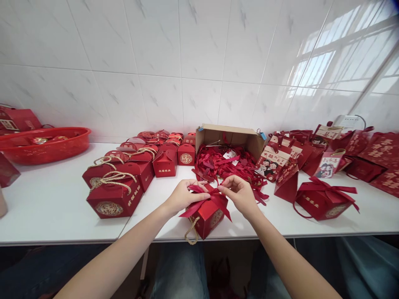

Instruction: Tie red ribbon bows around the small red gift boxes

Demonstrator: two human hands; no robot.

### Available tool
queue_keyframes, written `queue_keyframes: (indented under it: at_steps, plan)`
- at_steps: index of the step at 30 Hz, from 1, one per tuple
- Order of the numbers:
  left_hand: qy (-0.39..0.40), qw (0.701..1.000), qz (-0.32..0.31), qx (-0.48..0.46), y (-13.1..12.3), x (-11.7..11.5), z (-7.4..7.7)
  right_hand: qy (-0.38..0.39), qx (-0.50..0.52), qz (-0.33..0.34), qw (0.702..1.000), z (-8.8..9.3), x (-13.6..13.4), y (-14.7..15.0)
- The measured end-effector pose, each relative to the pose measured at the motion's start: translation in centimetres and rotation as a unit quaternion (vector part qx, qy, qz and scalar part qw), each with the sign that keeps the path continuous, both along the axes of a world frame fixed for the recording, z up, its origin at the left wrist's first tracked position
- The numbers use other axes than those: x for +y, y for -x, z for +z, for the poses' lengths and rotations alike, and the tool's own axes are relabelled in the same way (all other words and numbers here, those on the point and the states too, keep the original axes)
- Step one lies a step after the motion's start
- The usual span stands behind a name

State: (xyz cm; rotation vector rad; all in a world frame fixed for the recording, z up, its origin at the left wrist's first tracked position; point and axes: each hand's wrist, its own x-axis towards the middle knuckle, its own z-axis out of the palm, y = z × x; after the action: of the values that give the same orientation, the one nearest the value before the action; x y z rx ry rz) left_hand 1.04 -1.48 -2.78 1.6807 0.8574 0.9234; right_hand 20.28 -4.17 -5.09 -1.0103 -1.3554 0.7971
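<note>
Along the white table's (56,199) near edge, a red box (204,218) sat corner-on between left hand (183,195) and right hand (240,193), both pinching its red ribbon (195,209), neither clearly nearer

The nearest box (204,218) is bright red with a gold round emblem; its ribbon bow (223,206) is glossy crimson and its rope handle (193,224) straw-coloured. At left, red boxes (109,199) carry gold characters, patterned gold medallions and tan cords (116,178). A basin (56,149) is vivid orange-red. Crimson ribbons (215,164) fill a brown carton (238,141). A red-and-cream packet (269,164) shows black-and-white cartoon figures. The tabletop (56,199) is white; white wall tiles (156,41) have grey veining.
</note>
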Motion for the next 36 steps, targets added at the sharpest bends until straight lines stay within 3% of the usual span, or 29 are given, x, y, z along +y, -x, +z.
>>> queue_keyframes:
  at_steps: [13, 23, 28, 31, 34, 36]
  plan:
    - [-0.049, 0.997, 0.041, 0.038, -0.4, -1.2, 0.1, 0.0, -0.025, 0.0, 1.0, 0.8, -0.1, -0.1]
    - [-0.04, 0.998, 0.041, 0.034, -0.4, -1.3, 0.0, -0.036, -0.051, -0.047, 0.997, 1.2, -0.2, -0.2]
    - [-0.03, 0.998, 0.047, 0.006, -0.6, -1.3, -0.5, -0.041, -0.045, -0.082, 0.995, 0.1, -0.8, -0.1]
    - [-0.007, 0.998, -0.005, -0.056, -0.3, -1.6, -1.0, -0.06, -0.022, -0.099, 0.993, -1.3, -1.8, -0.4]
    - [-0.013, 0.988, -0.039, -0.152, 0.5, -2.3, -2.4, -0.095, -0.004, -0.104, 0.99, -3.4, -3.9, -0.6]
    - [0.007, 0.983, -0.004, -0.185, 1.2, -2.7, -3.9, -0.11, -0.033, -0.08, 0.99, -4.8, -5.6, -0.4]
